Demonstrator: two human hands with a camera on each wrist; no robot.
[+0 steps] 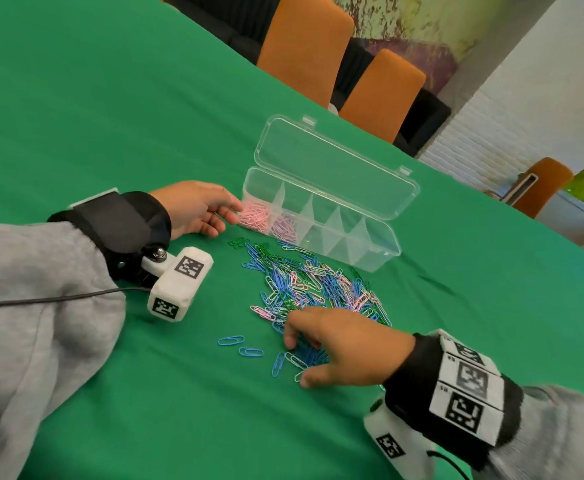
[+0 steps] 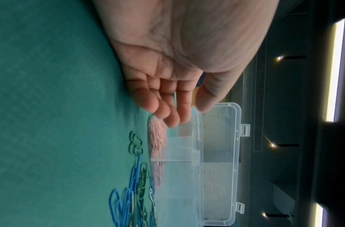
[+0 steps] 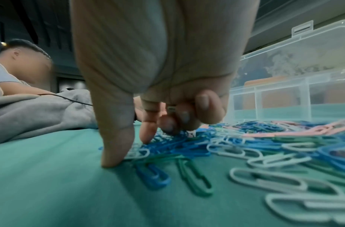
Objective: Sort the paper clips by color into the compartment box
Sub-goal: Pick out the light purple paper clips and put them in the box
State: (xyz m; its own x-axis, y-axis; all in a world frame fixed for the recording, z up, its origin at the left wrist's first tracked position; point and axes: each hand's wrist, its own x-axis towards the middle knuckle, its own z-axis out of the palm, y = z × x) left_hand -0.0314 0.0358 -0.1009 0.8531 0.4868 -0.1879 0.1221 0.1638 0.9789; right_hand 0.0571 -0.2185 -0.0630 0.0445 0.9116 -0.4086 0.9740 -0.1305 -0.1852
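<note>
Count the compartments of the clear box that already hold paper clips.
2: the end compartment by the left hand holds pink clips, and the next one holds purplish clips. The remaining compartments of the compartment box look empty.

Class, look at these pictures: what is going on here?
A person is sorting paper clips by colour into a clear box on a green tablecloth. The left hand rests at the box's end, where pink clips already fill the end compartment. The right hand is down on the mixed pile, fingers curled over blue clips. Most compartments look empty, and most clips lie unsorted.
</note>
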